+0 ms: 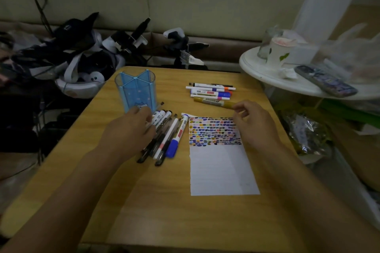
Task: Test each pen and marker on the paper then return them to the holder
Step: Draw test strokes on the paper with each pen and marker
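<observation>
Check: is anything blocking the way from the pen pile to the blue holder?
Nothing visible. The pen pile lies just in front of the blue holder, whose open top is unobstructed; only the left hand sits over the pile.

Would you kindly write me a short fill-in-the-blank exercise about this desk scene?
1. The blue pen holder contains ____ pens.
2. The colour swatches cover the ____ part of the paper.
3. The gold marker lies closest to the ____ hand.
4. The left hand rests over the pile of pens lying ____ of the paper.

Missing words: no; upper; right; left

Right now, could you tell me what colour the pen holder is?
Translucent blue pen holder, seen in the head view.
</observation>
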The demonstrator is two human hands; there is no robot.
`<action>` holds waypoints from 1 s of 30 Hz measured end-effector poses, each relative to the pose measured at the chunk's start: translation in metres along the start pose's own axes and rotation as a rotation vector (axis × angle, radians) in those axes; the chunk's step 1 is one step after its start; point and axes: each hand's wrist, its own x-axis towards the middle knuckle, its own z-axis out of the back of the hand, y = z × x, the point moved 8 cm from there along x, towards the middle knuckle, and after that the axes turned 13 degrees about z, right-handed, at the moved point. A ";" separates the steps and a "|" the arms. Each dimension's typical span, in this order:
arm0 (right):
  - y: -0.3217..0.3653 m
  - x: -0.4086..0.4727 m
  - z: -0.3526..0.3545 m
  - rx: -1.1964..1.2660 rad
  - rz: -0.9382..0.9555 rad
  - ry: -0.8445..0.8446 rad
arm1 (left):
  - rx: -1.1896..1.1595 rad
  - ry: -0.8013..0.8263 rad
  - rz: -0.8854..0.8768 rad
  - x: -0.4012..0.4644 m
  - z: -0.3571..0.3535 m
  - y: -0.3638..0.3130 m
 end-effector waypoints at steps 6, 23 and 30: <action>0.000 0.008 -0.020 -0.183 0.188 0.132 | -0.033 -0.033 -0.054 -0.001 -0.002 -0.018; -0.022 0.024 -0.035 -0.122 0.195 0.100 | -0.054 0.245 -0.398 -0.007 -0.046 -0.091; -0.017 0.022 -0.033 -0.104 0.200 0.100 | -0.037 0.275 -0.460 -0.011 -0.050 -0.095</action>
